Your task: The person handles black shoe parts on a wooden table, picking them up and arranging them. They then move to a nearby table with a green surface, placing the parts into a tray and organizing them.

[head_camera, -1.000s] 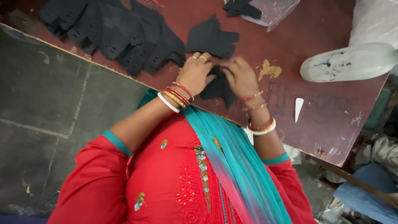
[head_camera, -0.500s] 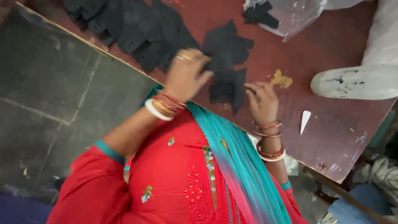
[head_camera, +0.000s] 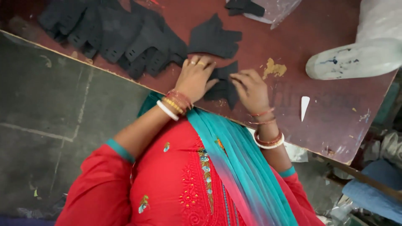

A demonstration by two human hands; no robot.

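your left hand [head_camera: 195,77] lies flat on the reddish-brown table [head_camera: 318,100], fingers pressed together and extended, with rings on two of them; its fingertips and palm edge rest on a black cut fabric piece [head_camera: 224,86] that sits near the table's front edge. your right hand [head_camera: 250,88] is on the same piece from the other side, fingers curled and bunched, the tips pressing down on the fabric's right part; you cannot tell whether they pinch an edge or only press it. bangles in red, gold and white circle both wrists.

just beyond your hands lies a second black piece [head_camera: 213,39] with finger-like tabs, apart from the one you hold down. to its left a heap of black cut pieces [head_camera: 113,35] spreads along the table, reaching the front edge. at the far side, a clear plastic bag [head_camera: 274,8] holds more black fabric. a white shoe-shaped form [head_camera: 354,58] with dark smudges lies at the right of the table, and a small white sliver [head_camera: 305,106] lies on the table below it. a patch of chipped surface [head_camera: 274,68] shows yellow just right of your right hand. a teal scarf [head_camera: 234,163] hangs over your red embroidered top.
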